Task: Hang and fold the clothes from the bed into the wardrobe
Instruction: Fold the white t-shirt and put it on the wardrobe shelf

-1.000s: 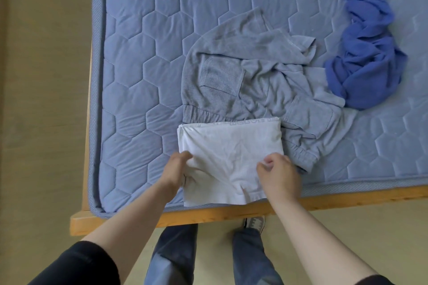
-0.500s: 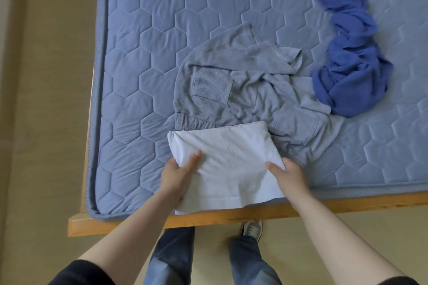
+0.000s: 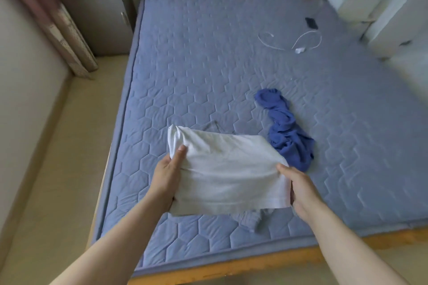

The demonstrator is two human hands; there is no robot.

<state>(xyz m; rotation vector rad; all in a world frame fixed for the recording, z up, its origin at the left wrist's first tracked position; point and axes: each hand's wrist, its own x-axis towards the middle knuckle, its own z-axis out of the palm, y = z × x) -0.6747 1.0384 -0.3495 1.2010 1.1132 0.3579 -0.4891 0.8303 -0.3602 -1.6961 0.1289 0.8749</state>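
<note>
Both hands are on the folded white garment point(image 3: 227, 173), held just above the mattress point(image 3: 208, 65) near the foot of the bed. Left hand point(image 3: 168, 178) grips its left edge: thumb on top, fingers underneath, hidden. Right hand point(image 3: 298, 190) grips the right edge the same way, thumb over, fingers curled under.

The fold looks intact, with the far-left corner a bit puffed.

My read is that this is the carry to the wardrobe, which I can't see from here. To do it well:
- Hold it flat and level.
- Support both edges from below so the layers don't slide apart.
- Put light tension across, with no one-corner pinch.

The grey garment point(image 3: 252, 218) lies on the mattress beneath, mostly covered. The blue garment point(image 3: 287, 132) is bunched just beyond, to the right. Both are unfolded, so I judge there's plenty left. A white cable point(image 3: 298, 41) and a phone point(image 3: 311, 22) sit near the headboard, well apart.
</note>
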